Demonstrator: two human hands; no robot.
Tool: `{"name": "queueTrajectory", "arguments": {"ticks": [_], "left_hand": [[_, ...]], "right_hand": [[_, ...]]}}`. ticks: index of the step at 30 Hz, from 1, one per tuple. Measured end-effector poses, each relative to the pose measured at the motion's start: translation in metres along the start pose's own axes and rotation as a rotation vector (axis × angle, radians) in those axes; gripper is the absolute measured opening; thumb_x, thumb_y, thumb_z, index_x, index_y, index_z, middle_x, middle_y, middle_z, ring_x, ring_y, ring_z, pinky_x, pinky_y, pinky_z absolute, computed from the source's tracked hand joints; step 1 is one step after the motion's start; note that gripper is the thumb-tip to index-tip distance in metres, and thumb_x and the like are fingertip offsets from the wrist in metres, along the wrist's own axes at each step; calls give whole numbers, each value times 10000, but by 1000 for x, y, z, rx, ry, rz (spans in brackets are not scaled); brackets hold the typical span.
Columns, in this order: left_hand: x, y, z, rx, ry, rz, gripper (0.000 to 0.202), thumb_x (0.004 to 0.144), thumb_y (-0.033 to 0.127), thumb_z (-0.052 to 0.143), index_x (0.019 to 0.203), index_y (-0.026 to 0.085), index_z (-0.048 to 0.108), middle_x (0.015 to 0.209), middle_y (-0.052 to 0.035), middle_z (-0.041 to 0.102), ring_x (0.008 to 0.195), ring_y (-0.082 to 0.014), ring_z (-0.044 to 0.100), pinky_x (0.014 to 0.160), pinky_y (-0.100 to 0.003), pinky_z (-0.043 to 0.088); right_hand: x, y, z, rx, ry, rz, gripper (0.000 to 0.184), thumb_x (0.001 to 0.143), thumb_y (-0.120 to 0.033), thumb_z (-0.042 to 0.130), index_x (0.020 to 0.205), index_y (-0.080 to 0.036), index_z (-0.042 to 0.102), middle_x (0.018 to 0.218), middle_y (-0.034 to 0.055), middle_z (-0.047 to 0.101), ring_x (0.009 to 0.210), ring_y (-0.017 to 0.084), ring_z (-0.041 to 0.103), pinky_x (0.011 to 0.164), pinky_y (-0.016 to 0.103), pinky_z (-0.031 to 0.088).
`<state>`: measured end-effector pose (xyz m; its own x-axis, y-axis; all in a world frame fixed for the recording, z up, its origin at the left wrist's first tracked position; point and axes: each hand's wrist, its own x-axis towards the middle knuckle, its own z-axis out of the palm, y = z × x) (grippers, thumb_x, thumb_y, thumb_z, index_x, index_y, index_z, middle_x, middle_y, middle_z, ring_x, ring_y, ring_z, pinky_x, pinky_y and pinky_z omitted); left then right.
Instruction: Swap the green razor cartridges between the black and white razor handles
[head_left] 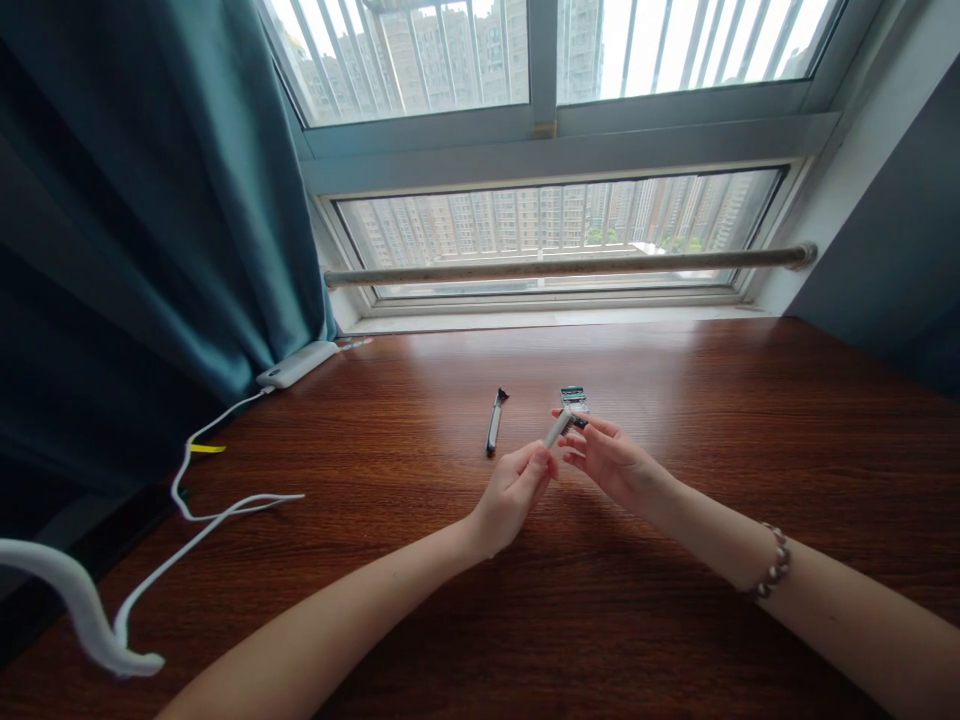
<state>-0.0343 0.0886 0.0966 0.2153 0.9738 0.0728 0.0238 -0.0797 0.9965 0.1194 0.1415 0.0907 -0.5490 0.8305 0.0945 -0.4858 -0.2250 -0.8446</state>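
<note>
My left hand [517, 492] is closed around the lower end of a razor [556, 430] with a whitish handle, which tilts up to the right. At its upper end is a small dark head [578, 422]. The fingertips of my right hand [609, 458] pinch the razor at this head, partly hiding it. Left of my hands, a second razor [494, 424] with a grey and black handle lies on the brown wooden table [420, 560]. Just beyond my fingers lies a small clear and green packet [573, 395], its near end covered by the razor and my right hand.
A white power bank-like device [298, 365] lies at the far left, with a white cable [180, 470] running from it. A yellow strip [208, 449] is close to the cable. A thick white curved stand [75, 590] is at the left front. Behind the table, a metal rail [570, 267] crosses the window.
</note>
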Motion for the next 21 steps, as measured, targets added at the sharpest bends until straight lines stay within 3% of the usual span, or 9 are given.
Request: {"name": "queueTrajectory", "arguments": {"ticks": [7,11,15,21], "left_hand": [[3,-2,-4,133,58,-25,390,865,471,302,692,153,446,416,65,278,382,-58,243,422,-206,186],[1,-4,-3,83,13,26,381,866,465,303,711,149,449,428,68,277,388,-58,239,420,-204,188],[0,-6,-1,139,-39,0,376,867,455,309,720,143,458,444,62,309,399,-61,266,419,-205,201],[-1,-7,-1,96,11,36,377,871,452,300,719,142,450,442,67,283,391,-57,245,414,-203,195]], "right_hand": [[3,-13,2,8,78,-4,326,639,-325,708,954,-259,654,1009,24,614,789,124,557,735,265,439],[3,-16,4,-14,99,-21,321,629,-282,719,943,-255,659,1030,21,606,801,117,540,720,238,432],[0,-19,8,-17,71,-33,306,657,-257,703,959,-246,656,1028,19,605,847,113,520,723,213,419],[-2,-20,10,-4,34,-35,330,654,-311,704,976,-260,651,1027,22,609,847,122,525,739,233,411]]}}
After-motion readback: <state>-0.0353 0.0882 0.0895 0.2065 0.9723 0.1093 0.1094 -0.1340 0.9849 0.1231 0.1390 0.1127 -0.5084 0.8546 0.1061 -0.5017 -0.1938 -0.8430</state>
